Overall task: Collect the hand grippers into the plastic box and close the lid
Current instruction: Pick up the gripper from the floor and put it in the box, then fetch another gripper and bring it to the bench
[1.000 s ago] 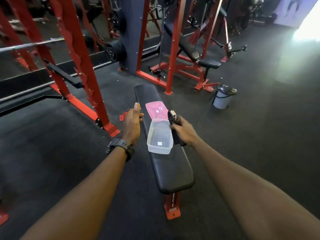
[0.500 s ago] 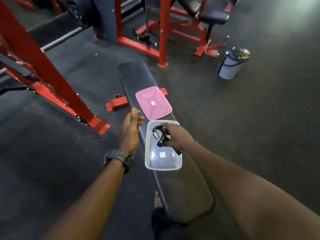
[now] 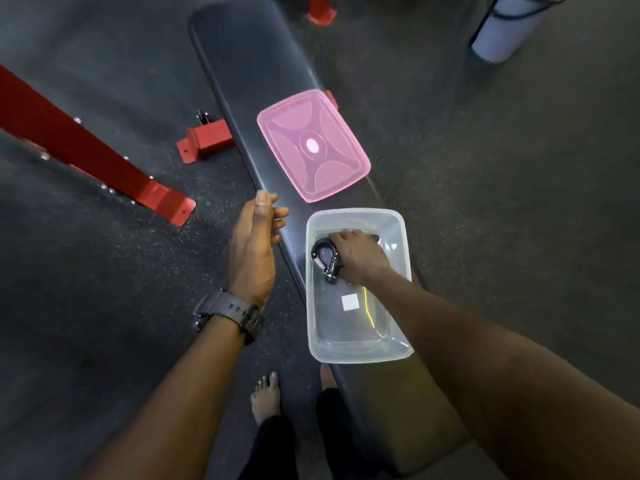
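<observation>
A clear plastic box (image 3: 398,337) stands open on the black gym bench (image 3: 249,60). Inside it my right hand (image 3: 356,254) holds a black hand gripper (image 3: 323,259) with a metal spring, low against the box's far end. The pink lid (image 3: 313,145) lies flat on the bench just beyond the box. My left hand (image 3: 254,244), a watch on its wrist, hangs beside the bench's left edge with relaxed fingers and holds nothing.
Red rack feet (image 3: 162,199) and a red bench bracket (image 3: 204,142) sit on the dark floor to the left. A pale bin (image 3: 502,32) stands at the far right. My bare feet (image 3: 265,396) are by the bench's near end.
My right hand has carried the hand gripper from beside the box down into it. The camera has tilted down and come closer to the bench.
</observation>
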